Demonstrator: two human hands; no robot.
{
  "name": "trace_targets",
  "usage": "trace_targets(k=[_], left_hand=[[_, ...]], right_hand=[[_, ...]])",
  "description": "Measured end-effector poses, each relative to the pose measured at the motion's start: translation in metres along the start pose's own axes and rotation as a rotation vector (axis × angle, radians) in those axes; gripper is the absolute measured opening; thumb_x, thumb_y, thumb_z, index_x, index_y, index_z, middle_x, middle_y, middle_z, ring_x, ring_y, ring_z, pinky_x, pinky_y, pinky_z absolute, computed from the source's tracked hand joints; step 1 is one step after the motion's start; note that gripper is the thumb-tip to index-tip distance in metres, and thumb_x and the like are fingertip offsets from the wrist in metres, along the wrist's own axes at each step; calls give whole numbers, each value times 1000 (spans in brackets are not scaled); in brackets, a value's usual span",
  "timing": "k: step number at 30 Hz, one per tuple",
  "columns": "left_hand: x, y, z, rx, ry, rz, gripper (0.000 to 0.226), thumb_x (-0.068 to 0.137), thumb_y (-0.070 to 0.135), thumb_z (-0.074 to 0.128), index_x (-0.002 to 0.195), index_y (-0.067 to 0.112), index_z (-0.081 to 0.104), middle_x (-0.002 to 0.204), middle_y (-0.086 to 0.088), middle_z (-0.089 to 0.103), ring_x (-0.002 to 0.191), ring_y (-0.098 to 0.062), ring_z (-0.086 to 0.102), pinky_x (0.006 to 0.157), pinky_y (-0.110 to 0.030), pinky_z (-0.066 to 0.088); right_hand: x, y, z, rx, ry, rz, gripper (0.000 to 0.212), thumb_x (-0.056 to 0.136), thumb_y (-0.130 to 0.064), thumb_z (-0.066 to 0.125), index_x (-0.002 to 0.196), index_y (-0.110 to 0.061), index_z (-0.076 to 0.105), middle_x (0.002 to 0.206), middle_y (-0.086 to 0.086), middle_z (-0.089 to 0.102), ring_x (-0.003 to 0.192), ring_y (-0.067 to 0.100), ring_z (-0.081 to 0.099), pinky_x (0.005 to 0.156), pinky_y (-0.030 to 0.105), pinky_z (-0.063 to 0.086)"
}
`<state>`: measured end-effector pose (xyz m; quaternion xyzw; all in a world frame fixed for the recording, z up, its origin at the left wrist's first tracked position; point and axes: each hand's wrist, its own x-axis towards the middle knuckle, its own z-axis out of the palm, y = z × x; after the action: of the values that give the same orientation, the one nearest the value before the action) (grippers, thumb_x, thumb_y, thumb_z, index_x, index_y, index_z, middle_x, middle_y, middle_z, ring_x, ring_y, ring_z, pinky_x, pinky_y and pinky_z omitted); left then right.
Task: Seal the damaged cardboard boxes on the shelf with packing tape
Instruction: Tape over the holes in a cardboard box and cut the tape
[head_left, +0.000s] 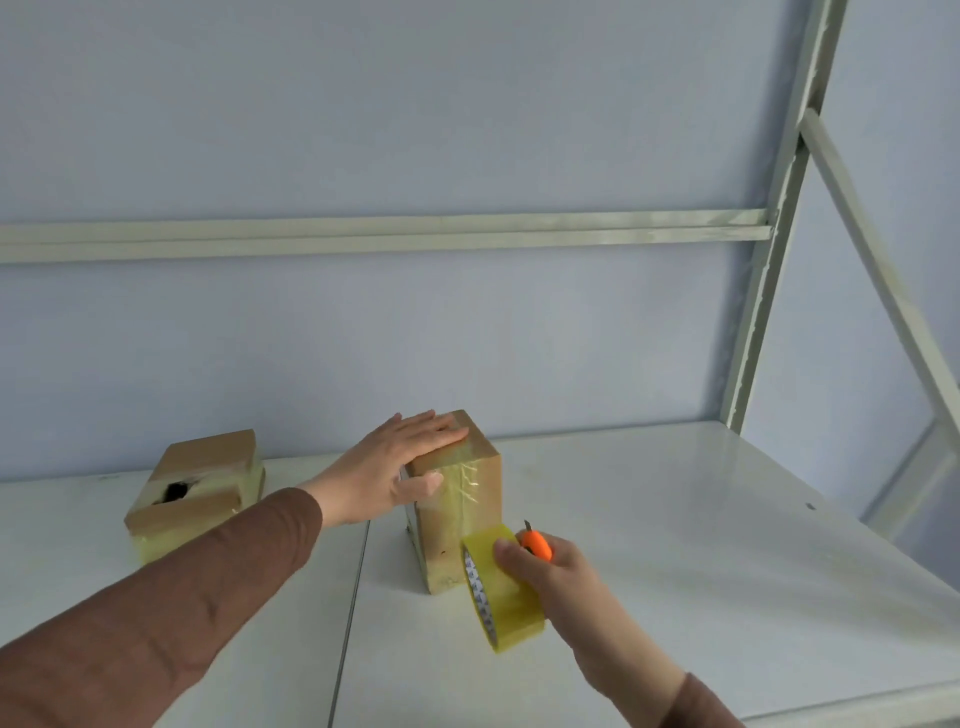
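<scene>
- The left hand (400, 467) covers much of the top of the upright box (462, 514), so the tape beneath it is hidden.
- The right hand (550, 577) hides the body of the orange cutter (537, 544); only its tip shows.
- The far side of the tape roll (501, 587) is behind the fingers (506, 551).
- What lies inside the dark hole of the flat box (195, 488) cannot be made out.
- The shelf (675, 545) is cut off by the bottom and left edges.

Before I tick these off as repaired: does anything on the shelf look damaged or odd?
Yes. The low cardboard box at the left has a ragged dark hole in its top, not taped over. The upright box under the left hand shows wrinkled tape down its front.
</scene>
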<state>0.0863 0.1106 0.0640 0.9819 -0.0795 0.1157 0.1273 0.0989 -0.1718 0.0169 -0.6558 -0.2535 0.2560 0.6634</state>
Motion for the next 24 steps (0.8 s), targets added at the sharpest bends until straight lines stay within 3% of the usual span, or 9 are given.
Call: trace_targets(k=[3, 6, 8, 10, 13, 17, 19, 21, 24], left_hand=[[-2, -3, -4, 72, -128, -14, 81, 86, 80, 51, 152, 66, 7, 169, 18, -4, 155, 1, -14, 126, -34, -8], [-4, -4, -7, -19, -165, -123, 83, 80, 79, 60, 145, 76, 8, 169, 17, -7, 156, -5, -15, 126, -39, 0], [-1, -2, -10, -104, -127, -153, 81, 79, 74, 69, 142, 77, 18, 170, 13, 8, 156, -9, 1, 125, -43, 14], [3, -3, -15, -240, -90, -161, 79, 77, 67, 77, 141, 74, 32, 164, 15, 27, 151, -5, 18, 122, -37, 21], [10, -7, -22, -485, -76, -182, 71, 73, 64, 74, 140, 61, 50, 147, 27, 53, 136, 8, 45, 121, -29, 32], [6, -20, -16, -534, 10, -270, 46, 84, 57, 72, 126, 65, 55, 130, 22, 67, 123, 4, 59, 119, -37, 38], [4, -27, -14, -431, 79, -236, 52, 96, 46, 69, 139, 62, 45, 148, 19, 55, 138, 1, 47, 125, -39, 28], [5, -33, -15, -100, 114, -122, 55, 104, 41, 57, 152, 54, 33, 166, 19, 25, 155, -1, 16, 129, -37, 5], [7, -33, -6, 306, 62, 36, 54, 111, 36, 36, 161, 43, 16, 168, 21, -2, 155, -1, -16, 126, -32, -11]], right_hand=[[9, 14, 2, -77, 39, 48, 31, 95, -33, 69, 66, -28, 60, 68, -5, 52, 62, 13, 48, 57, 23, 35], [16, 27, 5, -83, 52, 125, 23, 95, -32, 69, 78, -22, 58, 73, 2, 52, 67, 18, 48, 58, 28, 33], [15, 27, 5, -72, 65, 99, 30, 95, -36, 70, 81, -18, 52, 76, 5, 44, 68, 17, 41, 56, 27, 29], [12, 18, 10, -36, 47, 63, 39, 93, -46, 72, 84, -13, 54, 78, 6, 44, 71, 18, 42, 60, 27, 31], [10, 4, 8, 112, -30, -18, 61, 81, -61, 74, 101, -4, 68, 86, 5, 66, 81, 20, 62, 74, 31, 46], [8, -9, 7, 101, -125, -150, 28, 84, -51, 74, 98, -28, 75, 92, -2, 72, 84, 13, 66, 74, 21, 49], [11, -7, 9, 105, -115, -194, 23, 85, -47, 72, 97, -28, 75, 91, -4, 72, 82, 9, 63, 71, 16, 46], [14, -4, 9, 82, -95, -281, 24, 88, -41, 71, 102, -21, 73, 88, -6, 69, 79, 6, 59, 71, 14, 44], [21, -1, 10, 41, -104, -379, 23, 92, -32, 69, 106, -14, 71, 87, -2, 64, 82, 10, 54, 77, 19, 43]])
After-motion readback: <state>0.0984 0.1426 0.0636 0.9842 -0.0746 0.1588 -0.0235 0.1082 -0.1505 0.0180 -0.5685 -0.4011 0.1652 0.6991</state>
